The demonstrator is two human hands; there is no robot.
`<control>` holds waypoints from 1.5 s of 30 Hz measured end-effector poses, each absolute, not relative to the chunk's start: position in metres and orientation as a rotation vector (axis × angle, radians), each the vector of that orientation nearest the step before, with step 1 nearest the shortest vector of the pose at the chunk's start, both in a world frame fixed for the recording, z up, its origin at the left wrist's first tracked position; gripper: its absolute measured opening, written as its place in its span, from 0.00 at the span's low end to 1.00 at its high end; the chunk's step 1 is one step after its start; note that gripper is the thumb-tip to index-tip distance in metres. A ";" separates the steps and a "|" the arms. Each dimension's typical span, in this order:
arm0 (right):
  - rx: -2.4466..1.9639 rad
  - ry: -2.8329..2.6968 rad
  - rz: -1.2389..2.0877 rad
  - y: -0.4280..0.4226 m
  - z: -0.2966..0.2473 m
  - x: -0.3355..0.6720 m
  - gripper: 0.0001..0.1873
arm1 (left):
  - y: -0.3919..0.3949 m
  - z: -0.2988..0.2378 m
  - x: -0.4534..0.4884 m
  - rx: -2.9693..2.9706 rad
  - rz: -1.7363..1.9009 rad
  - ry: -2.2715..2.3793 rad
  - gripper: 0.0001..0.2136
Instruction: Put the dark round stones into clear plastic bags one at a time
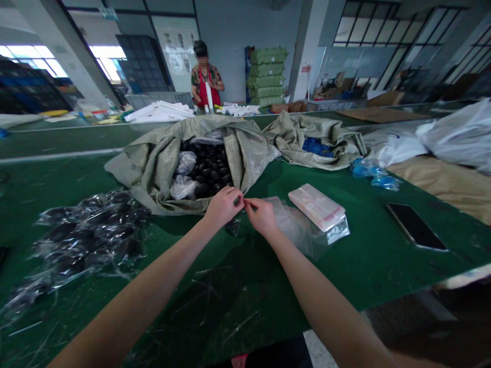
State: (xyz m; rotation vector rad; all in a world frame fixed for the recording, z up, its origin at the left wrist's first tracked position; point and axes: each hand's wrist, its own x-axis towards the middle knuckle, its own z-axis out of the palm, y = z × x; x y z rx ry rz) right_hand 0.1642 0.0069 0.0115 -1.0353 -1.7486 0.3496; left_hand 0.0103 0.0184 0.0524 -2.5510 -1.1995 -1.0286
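My left hand [224,205] and my right hand [262,214] meet at the fingertips in front of the sack, both closed in a pinch. Below them hangs a small, shiny clear plastic bag [232,226], dark inside and mostly hidden by the left hand. Just beyond is an open grey-green woven sack [161,153] with many smooth black egg-shaped pieces [209,166] and crumpled clear plastic in it. Loose flat clear bags [303,232] lie beside my right hand, next to a stack of folded clear bags [316,207].
Black pieces wrapped in clear plastic [92,232] are heaped at left on the green table [215,317]. A phone [416,226] lies at right. A second sack [310,138] holds blue items, with blue wrapped pieces [374,174] nearby. Across the table stands a person in a red apron [210,94].
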 end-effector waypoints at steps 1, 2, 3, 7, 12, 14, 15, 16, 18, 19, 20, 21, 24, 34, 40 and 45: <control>-1.044 -1.741 0.349 0.007 0.011 0.164 0.11 | 0.019 0.050 0.011 -2.551 -1.077 -1.229 0.04; -1.055 -1.734 0.348 0.007 0.011 0.164 0.11 | 0.019 0.047 0.011 -2.549 -1.119 -1.254 0.04; -1.069 -1.729 0.347 0.007 0.011 0.163 0.11 | 0.020 0.045 0.012 -2.547 -1.159 -1.276 0.04; -1.129 -1.716 0.349 0.006 0.013 0.163 0.10 | 0.023 0.037 0.015 -2.553 -1.300 -1.325 0.04; -1.177 -1.677 0.388 0.006 0.014 0.163 0.10 | 0.026 0.038 0.012 -2.641 -1.384 -1.289 0.04; -1.195 -1.666 0.406 0.006 0.014 0.163 0.10 | 0.025 0.041 0.009 -2.676 -1.381 -1.251 0.04; -1.199 -1.664 0.413 0.006 0.015 0.163 0.10 | 0.025 0.042 0.007 -2.681 -1.372 -1.227 0.05; -1.199 -1.667 0.420 0.006 0.015 0.163 0.10 | 0.024 0.043 0.005 -2.681 -1.355 -1.194 0.06; -1.197 -1.679 0.434 0.006 0.015 0.164 0.10 | 0.024 0.045 0.002 -2.678 -1.289 -1.105 0.07; -1.195 -1.685 0.440 0.006 0.016 0.164 0.10 | 0.024 0.045 0.001 -2.673 -1.245 -1.060 0.08; -1.192 -1.691 0.445 0.005 0.016 0.164 0.10 | 0.025 0.045 0.000 -2.665 -1.198 -1.024 0.08; -1.186 -1.697 0.446 0.005 0.016 0.164 0.10 | 0.026 0.045 0.000 -2.660 -1.150 -0.998 0.08; -1.169 -1.698 0.439 0.005 0.015 0.164 0.10 | 0.029 0.045 -0.001 -2.649 -1.030 -0.975 0.09; -1.076 -1.753 0.367 0.008 0.010 0.164 0.10 | 0.028 0.051 0.001 -2.677 -0.931 -1.049 0.06; -1.024 -1.780 0.346 0.008 0.008 0.163 0.10 | 0.030 0.053 0.003 -2.741 -0.964 -1.114 0.02; -1.051 -1.752 0.395 0.007 0.010 0.163 0.09 | 0.038 0.048 0.000 -2.747 -1.309 -1.382 0.02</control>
